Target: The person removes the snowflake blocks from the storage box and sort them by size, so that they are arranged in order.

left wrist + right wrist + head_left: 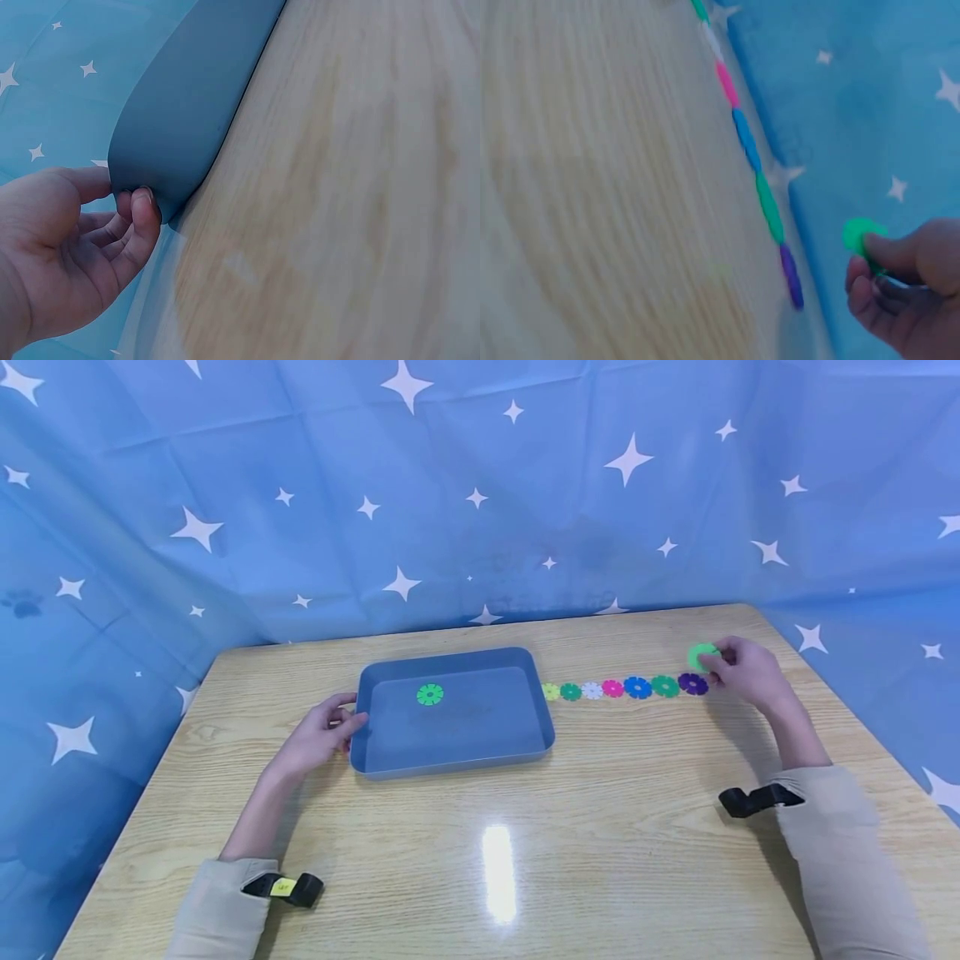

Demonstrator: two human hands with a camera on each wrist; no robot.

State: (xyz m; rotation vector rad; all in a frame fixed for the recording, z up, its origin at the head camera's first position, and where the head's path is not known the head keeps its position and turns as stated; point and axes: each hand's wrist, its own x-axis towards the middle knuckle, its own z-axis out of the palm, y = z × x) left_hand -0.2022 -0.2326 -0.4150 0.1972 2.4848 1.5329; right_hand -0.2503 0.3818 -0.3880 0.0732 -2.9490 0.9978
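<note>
My left hand (318,735) grips the left rim of a blue-grey tray (450,763), thumb over the edge; the left wrist view shows its fingers (142,225) against the tray's end wall. Inside the tray lies one bright green notched disc (431,695). My right hand (750,672) pinches another bright green disc (702,656) above the right end of a row of flat notched discs. That row runs from a yellow disc (552,692) beside the tray through green, white, pink disc (612,688), blue disc (637,687) and green to a purple disc (693,684).
Everything stands on a wood-grain table (420,843), with a bright reflection near its middle front. A blue star-patterned cloth (465,543) hangs behind and along the sides. Each wrist carries a black camera strap.
</note>
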